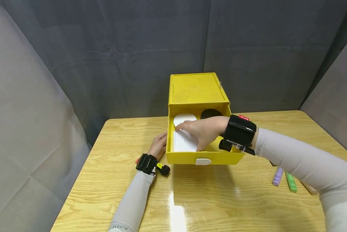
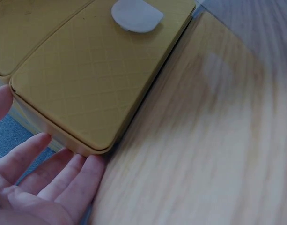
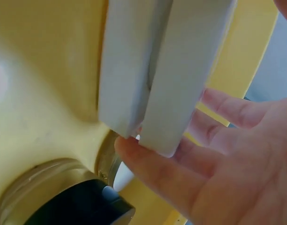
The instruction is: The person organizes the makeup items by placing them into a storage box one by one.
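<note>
- At centre frame of the head view, on the desk (image 1: 208, 199): yellow box (image 1: 195, 88) standing with its drawer (image 1: 202, 157) pulled out toward the camera.
- Reaching into the drawer at centre: right hand (image 1: 203, 130), fingers straight and relaxed, touching two white flat pieces (image 3: 157, 70) by their edges, not curling round them.
- Lying behind the fingers: white round pad (image 1: 184, 118) and a black round one (image 1: 211, 113).
- Resting left of centre: left hand (image 1: 158, 145), fingers open, touching the drawer's left corner.
- Lying at lower right: purple tube (image 1: 277, 177) beside green tube (image 1: 290, 182).

Purple tube (image 1: 277, 177), green tube (image 1: 290, 182) on wooden table (image 1: 214, 199).
</note>
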A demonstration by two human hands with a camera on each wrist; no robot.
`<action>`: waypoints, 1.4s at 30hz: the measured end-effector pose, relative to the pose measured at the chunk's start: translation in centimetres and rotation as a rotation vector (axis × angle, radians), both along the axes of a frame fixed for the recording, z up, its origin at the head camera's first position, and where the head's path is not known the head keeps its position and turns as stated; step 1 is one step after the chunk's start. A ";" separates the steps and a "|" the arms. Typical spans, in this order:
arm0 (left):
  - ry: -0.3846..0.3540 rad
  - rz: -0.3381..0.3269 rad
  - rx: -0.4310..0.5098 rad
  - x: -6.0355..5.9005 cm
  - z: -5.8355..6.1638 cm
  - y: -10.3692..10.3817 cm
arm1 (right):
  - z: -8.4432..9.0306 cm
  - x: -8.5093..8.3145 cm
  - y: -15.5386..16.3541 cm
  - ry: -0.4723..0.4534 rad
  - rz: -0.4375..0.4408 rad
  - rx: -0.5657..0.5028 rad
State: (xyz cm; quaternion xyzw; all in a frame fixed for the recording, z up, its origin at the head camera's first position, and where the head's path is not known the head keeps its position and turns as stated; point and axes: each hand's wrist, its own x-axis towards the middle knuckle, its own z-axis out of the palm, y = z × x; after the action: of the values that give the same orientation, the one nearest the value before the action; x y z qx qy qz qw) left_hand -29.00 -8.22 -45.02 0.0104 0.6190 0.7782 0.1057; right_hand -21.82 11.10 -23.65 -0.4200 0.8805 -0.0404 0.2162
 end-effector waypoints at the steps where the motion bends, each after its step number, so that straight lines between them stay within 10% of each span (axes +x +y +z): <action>1: -0.003 0.001 -0.001 0.0 0.0 0.0 | 0.0 0.0 0.0 0.001 -0.005 0.006; 31: -0.014 0.022 0.002 -0.4 -0.3 -0.3 | 0.0 0.4 0.0 0.065 0.038 0.045; 42: -0.015 0.009 -0.014 -0.2 -0.3 -0.3 | 4.7 2.2 1.8 0.112 0.055 -0.209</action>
State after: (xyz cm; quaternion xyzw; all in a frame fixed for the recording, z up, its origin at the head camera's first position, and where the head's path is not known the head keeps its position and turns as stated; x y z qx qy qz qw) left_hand -29.23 -8.51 -45.34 0.0013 0.6237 0.7743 0.1069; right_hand -19.65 12.93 -18.96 -0.4658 0.8704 -0.1023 0.1226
